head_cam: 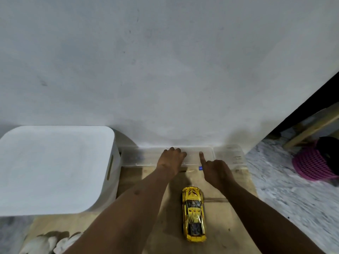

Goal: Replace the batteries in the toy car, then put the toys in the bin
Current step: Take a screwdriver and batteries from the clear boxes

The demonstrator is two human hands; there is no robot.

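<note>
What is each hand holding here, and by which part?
The toy car lies unheld. The left hand curls at the clear box rim, and a small blue object shows by the thumb of the right hand; a grip on either cannot be told.

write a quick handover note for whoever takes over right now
Left grip: on the clear tray by the wall, fingers curled; cannot tell if it holds anything.
Right grip: forefinger straight out over the tray, a small blue item at its thumb side, perhaps a battery; held or not is unclear.
Toy car: wheels down on the wooden board, neither grip touching it. White bin stands to the left.
Done: battery swap cannot be judged.
Left: car not yet in the bin.
</note>
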